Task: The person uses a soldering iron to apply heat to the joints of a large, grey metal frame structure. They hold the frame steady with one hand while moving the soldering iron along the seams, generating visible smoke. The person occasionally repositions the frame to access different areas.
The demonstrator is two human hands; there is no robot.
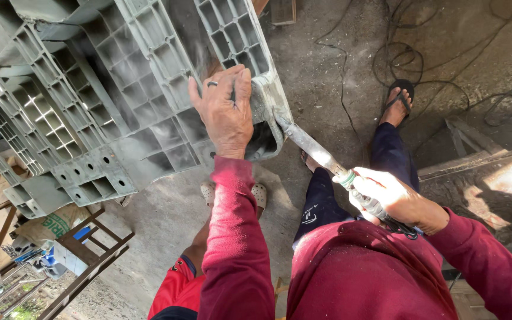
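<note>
While the left hand lies spread flat on the grey plastic pallet, the right hand wraps tight around a long metal blade, its tip touching the pallet's corner edge. Cables lie on the dusty floor beyond.

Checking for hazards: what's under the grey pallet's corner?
Under the pallet corner: concrete floor, a sandaled foot and the blade tip. The left hand covers the rest.

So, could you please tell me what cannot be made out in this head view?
- Blade tip: hidden behind the grey plastic pallet corner.
- Tool handle: wrapped by the right hand.
- Pallet's far side: cut off by the top-left edge.
- Left hand palm: pressed against pallet.
</note>
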